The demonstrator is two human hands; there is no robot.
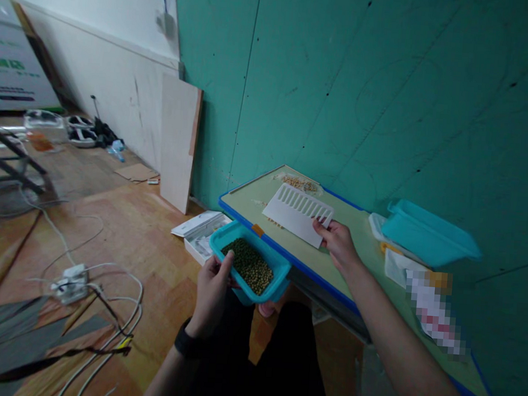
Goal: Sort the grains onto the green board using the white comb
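My left hand [212, 294] grips the near rim of a teal plastic tub [274, 265] filled with small green beans [248, 265], held just below the front edge of the blue-rimmed table [287, 255]. On the tabletop my right hand [338, 242] is closed on the corner of a white slotted plastic scraper [298, 214], which lies tilted on the green surface. A small heap of pale yellow beans [300, 183] sits beyond the scraper near the table's far corner.
A teal lidded box [428, 233] and white containers [397, 264] stand at the table's right, against the green wall [388, 98]. On the wooden floor lie an open white box [200, 233], a power strip [72, 281] with cables, and a leaning board [177, 140].
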